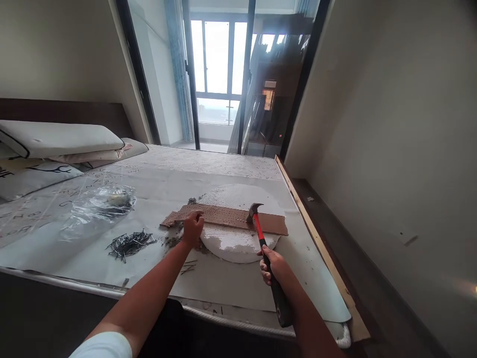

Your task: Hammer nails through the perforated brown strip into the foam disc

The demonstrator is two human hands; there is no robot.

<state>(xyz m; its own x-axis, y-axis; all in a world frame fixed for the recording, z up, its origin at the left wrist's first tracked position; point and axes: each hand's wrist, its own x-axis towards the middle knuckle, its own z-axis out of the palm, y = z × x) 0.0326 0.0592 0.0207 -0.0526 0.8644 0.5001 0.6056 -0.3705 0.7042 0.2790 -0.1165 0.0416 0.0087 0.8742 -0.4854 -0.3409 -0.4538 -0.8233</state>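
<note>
From the head view, a perforated brown board (223,219) lies across a round white slab (238,243), both on a paper sheet (227,283) spread over a bed (223,166). The left hand (193,228) sits on the board's near edge, its fingers (197,215) curled down onto it; whether they grip cannot be told. The right hand (274,266) closes firmly around the handle of a claw hammer (260,231), whose head is at the board, right of the left hand. Left of the board lie loose nails (130,244) and a plastic bag (99,209). Right of it, a narrow stretch of paper runs to a wooden batten (316,243) along the bed's side; more paper lies between the board and the bed's near edge.
</note>
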